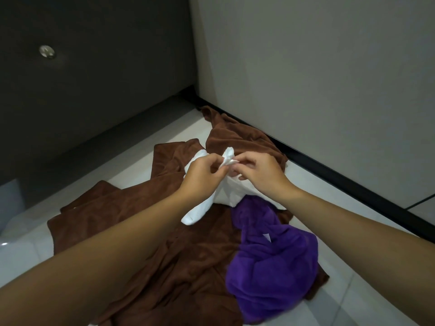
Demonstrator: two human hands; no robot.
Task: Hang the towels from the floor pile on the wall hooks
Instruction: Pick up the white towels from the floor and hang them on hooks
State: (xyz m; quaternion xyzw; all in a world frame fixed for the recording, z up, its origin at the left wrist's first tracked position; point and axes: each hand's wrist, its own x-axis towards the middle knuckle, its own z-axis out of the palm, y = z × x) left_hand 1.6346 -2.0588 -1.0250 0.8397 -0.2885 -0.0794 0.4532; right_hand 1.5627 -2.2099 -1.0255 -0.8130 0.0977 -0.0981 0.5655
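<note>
Far left stands a dark panel (94, 78) with a small round metal fitting (47, 52) set into it. Below it, at the edge of view, is something pale and bluish that is too blurred to identify.

On the pale tiled floor (367, 241) lies the pile. A brown towel (122, 208) is spread widest, rumpled, running from the lower left up into the corner where the dark panel meets the light wall (306, 78).

Both bare forearms reach forward over the pile. The left hand (202, 175) has its fingers curled in, pinching a bunched bit of the white towel (229, 195). That white towel sits in the middle of the heap, on top of the brown one. One rolled end droops down beside the left wrist, and a small fold sticks up between the two hands. The right hand (259, 172) is just beside the left, nearly touching it, with thumb and forefinger nipping that same upstanding fold while the other fingers curl loosely underneath.

Below the right wrist a purple towel (270, 255) lies crumpled on the brown one, its upper edge tucked against the white towel. A small pale tag (267, 236) shows on it.

To the right a black skirting strip (329, 180) runs along the foot of the light wall, with the brown towel's far edge lying up against it.
</note>
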